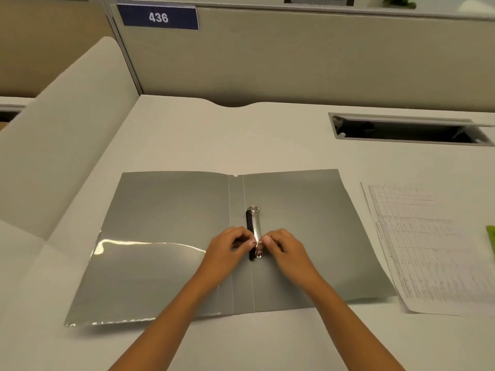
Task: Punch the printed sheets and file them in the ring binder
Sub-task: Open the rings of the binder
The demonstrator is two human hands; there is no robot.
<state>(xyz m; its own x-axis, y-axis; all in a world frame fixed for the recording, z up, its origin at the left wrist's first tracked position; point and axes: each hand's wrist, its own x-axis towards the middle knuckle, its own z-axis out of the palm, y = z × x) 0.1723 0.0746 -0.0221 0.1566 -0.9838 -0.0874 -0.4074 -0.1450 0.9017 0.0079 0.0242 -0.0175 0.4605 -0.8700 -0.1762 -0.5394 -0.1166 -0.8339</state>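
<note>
One grey binder (171,236) lying open and flat on the desk (187,135), two rings on one clip (255,231) by its spine. One stack of sheets (428,250) just right of it. Left hand (227,253) and right hand (286,250) reaching in palms down, fingertips of each pinched on the near ring.

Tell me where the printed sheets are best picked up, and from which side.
Probably by their near left corner, approached from the binder side. The printed sheets lie flat on the desk, their right edge runs out of frame, and that corner is bare and closest to the right hand.
</note>
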